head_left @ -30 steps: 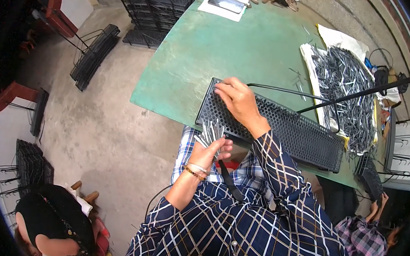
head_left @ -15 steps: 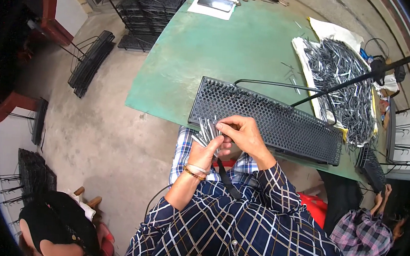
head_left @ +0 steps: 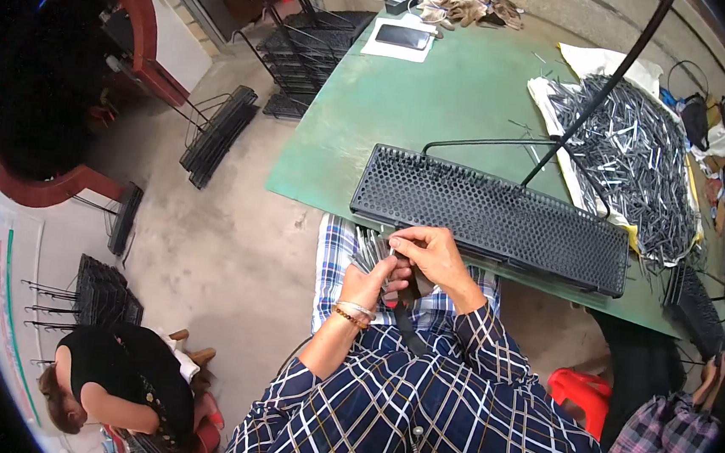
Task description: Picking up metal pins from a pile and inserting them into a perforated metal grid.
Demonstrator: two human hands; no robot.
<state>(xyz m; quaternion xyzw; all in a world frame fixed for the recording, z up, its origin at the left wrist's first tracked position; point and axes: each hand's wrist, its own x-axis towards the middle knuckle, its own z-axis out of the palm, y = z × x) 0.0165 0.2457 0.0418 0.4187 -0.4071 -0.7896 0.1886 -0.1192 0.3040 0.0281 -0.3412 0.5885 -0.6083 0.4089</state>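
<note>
My left hand (head_left: 363, 288) is closed round a bunch of thin grey metal strips (head_left: 367, 248), whose ends fan out above the thumb. Right beside it, my right hand (head_left: 438, 260) pinches the end of one strip (head_left: 392, 248) between thumb and fingertips. Just beyond both hands, at the table's near edge, lies a long black perforated rack (head_left: 482, 219) with rows of round holes. Dark stubs stand along its far edge. A bent black rod frame (head_left: 488, 141) rises from behind the rack.
A big heap of similar strips (head_left: 627, 162) lies on a white sack at the right of the green table (head_left: 415, 103). A phone (head_left: 403, 36) and gloves (head_left: 469, 5) are at the back. More black racks (head_left: 221, 134) stand on the floor; people sit at lower left (head_left: 125, 370) and right (head_left: 660, 446).
The view has shifted, so table and rack appear further right and lower. Both hands stay together; the bunch remains in the left hand, and the right fingers still pinch at it.
</note>
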